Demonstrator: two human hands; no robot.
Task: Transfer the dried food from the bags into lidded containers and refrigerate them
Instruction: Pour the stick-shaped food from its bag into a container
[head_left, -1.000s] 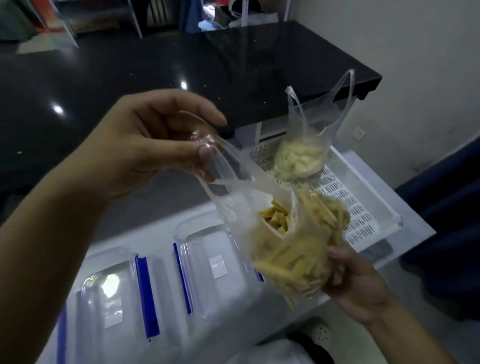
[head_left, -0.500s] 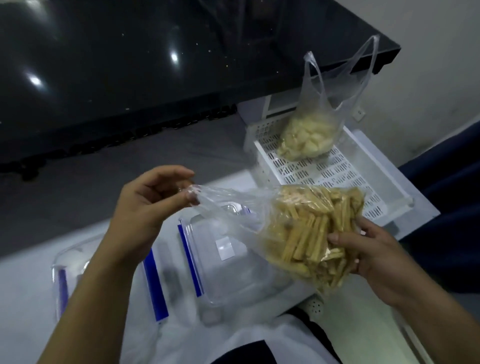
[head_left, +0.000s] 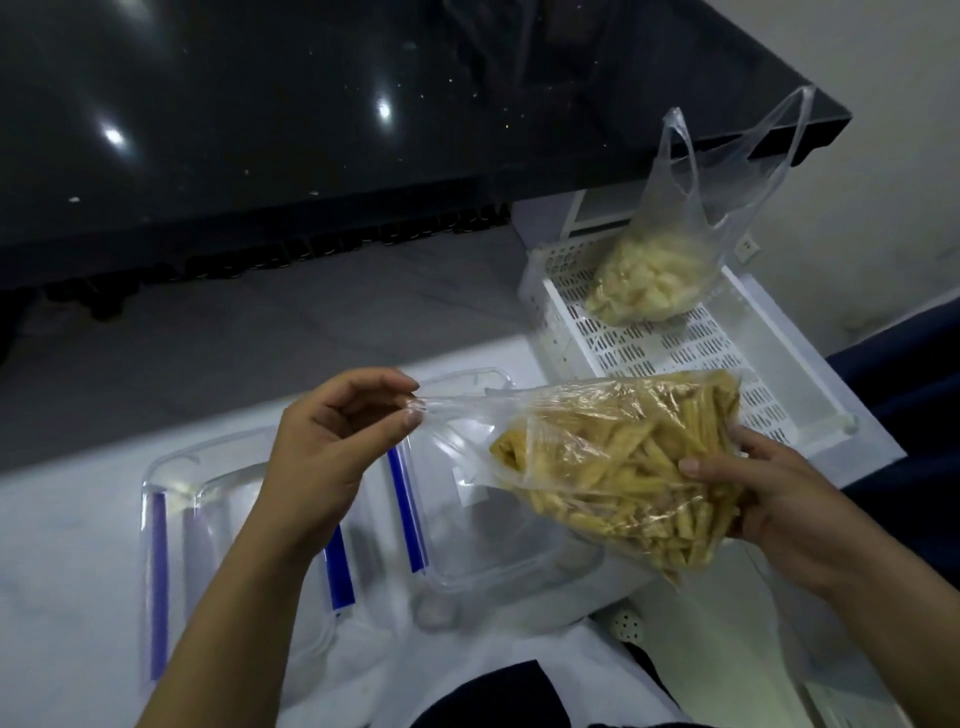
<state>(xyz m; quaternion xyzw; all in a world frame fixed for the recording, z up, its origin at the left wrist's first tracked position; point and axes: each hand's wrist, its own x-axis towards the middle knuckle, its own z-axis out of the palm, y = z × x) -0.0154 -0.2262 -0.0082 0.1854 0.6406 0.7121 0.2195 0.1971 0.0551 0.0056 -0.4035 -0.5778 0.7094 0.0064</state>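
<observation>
While the bag of yellow sticks (head_left: 634, 462) lies on its side in mid-air, mouth toward the left, spill risk is the main issue. Left hand (head_left: 332, 441) pinches the bag's rim between thumb and fingers (head_left: 410, 415); right hand (head_left: 769, 499) cups the full end, fingers curled round it. Clear container (head_left: 467, 540) sits on the white worktop (head_left: 62, 519) below the mouth, a second container (head_left: 208, 540) just beside it.

Risks, my read:
- Mouth held at one point only; film may sag shut, or sticks dump in a clump past the container's wall.
- Thin film could slip from the pinch.
- Container is light; bag brushing it may shove it.

Second bag (head_left: 654, 280) of pale pieces waits in the white basket (head_left: 649, 353), untouched.
</observation>
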